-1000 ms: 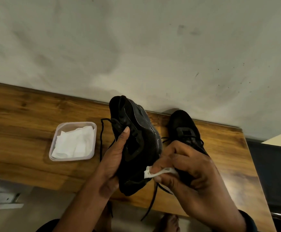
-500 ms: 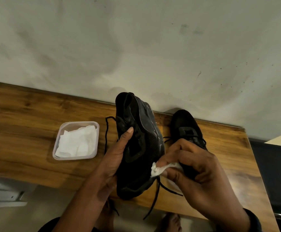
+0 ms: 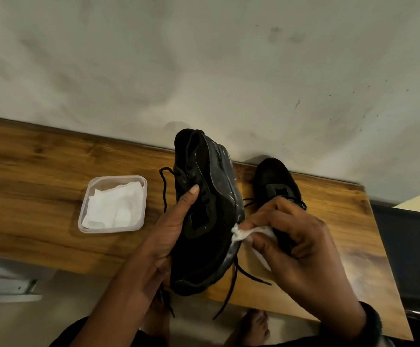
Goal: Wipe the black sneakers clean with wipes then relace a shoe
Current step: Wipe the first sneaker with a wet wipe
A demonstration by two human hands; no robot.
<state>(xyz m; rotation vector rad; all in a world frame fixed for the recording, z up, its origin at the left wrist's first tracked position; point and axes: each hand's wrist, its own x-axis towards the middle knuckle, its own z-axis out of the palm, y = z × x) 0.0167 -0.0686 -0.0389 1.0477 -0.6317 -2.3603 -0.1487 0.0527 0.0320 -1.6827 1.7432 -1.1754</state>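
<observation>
My left hand (image 3: pixel 165 240) grips a black sneaker (image 3: pixel 210 214) from its left side, holding it up on edge over the wooden table (image 3: pixel 41 196), thumb on the lace area. Its sole rim looks wet and shiny. My right hand (image 3: pixel 296 242) pinches a crumpled white wipe (image 3: pixel 244 234) against the sneaker's right sole edge. Loose black laces (image 3: pixel 231 291) hang below the shoe. The second black sneaker (image 3: pixel 275 182) rests on the table behind my right hand, partly hidden.
A clear plastic tub (image 3: pixel 85 219) holding white wipes (image 3: pixel 115 209) sits on the table to the left of the shoes. A stained pale wall (image 3: pixel 204 71) backs the table. Bare feet show below the table's near edge. A dark surface lies at the right.
The held sneaker has tipped and shifted slightly right and up. My right hand with the wipe has slid a little along the sole edge.
</observation>
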